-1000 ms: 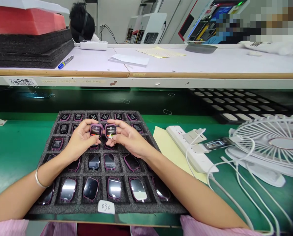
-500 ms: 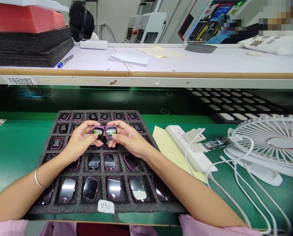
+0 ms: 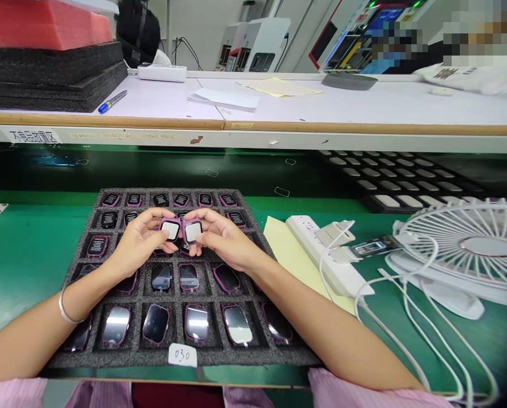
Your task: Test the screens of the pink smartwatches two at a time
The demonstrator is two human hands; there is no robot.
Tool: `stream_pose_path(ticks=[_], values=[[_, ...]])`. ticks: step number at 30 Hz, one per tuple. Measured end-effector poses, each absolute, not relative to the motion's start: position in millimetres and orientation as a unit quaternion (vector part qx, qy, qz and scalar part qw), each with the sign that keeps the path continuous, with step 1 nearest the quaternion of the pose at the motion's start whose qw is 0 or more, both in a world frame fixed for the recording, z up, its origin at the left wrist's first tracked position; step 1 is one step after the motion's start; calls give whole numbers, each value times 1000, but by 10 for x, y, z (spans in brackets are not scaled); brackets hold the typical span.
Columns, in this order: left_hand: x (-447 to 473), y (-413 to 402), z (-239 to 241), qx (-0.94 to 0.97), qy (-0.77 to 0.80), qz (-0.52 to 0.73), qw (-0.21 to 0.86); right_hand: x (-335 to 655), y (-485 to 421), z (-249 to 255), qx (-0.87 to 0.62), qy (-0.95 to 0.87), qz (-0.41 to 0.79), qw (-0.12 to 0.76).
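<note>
Two purple-framed smartwatch bodies are held side by side over the foam tray, their screens lit white and facing me. My left hand is closed on the left smartwatch, its thumb at the screen's lower left. The right smartwatch sits in my right hand, with the thumb against its lower right corner. Beneath them, the dark grey tray has rows of pockets with more smartwatches; those in the far rows show text, while the nearer ones, such as a front-row smartwatch, have dark, reflective screens.
A white label reading 030 sits on the tray's front edge. To the right are yellow paper, a power strip with cables, and a white fan. A shelf crosses behind, with stacked foam. A person's head shows beyond.
Both held smartwatch screens have gone from a dark display with green and white areas to almost plain white. My hands have stayed nearly still over the tray.
</note>
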State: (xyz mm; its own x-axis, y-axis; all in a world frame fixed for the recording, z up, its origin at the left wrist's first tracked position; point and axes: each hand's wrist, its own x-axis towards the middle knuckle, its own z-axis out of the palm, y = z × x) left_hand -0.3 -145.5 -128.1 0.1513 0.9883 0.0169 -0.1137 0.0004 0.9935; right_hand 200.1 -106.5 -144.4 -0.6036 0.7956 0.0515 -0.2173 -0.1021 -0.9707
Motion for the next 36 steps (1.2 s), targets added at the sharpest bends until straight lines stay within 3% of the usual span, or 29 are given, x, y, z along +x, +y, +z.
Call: stream_pose_path(ticks=[13,36], values=[[-5,-1443,-1311,535,452,497,512,1990,-1071,-1421,-291,-516,718,364],[-12,-1441,-1296,501,463,503,530,1987,-1070,-1429,-290,-517,722,357]])
